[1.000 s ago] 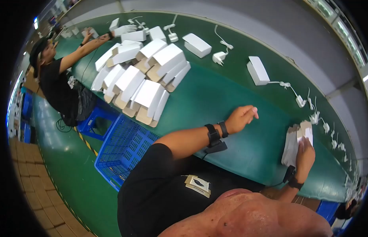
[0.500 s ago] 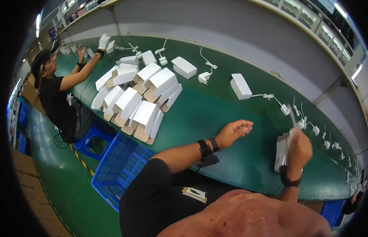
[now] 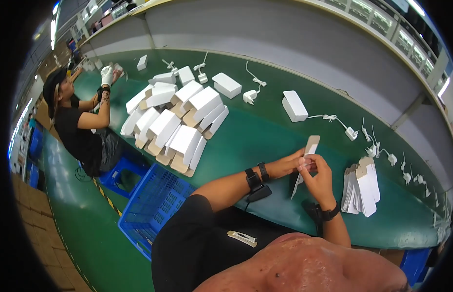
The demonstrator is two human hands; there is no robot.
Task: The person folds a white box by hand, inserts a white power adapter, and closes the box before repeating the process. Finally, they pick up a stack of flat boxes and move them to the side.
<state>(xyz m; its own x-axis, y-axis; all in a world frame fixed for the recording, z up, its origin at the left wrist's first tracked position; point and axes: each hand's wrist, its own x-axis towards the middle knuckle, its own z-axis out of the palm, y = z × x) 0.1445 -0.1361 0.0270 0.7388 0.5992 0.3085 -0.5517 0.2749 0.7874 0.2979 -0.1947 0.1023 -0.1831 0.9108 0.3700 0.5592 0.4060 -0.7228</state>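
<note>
A flat white carton with brown inner card is held on edge in front of me, between both hands. My left hand closes on its left side, its fingertips partly hidden by the carton and the other hand. My right hand pinches the carton from the right with thumb and fingers. To the right of it lies a stack of flat white cartons on the green table. Left of my arms, several folded white boxes with open ends are heaped together.
White chargers with cables line the table's far side, with closed white boxes between them. A blue basket stands at the table's near left edge. At the left a gloved co-worker works beside a blue stool.
My right hand has come left from the carton stack, bringing a flat carton to my left hand, which now grips it too. The co-worker's gloved hand has moved lower and nearer.
</note>
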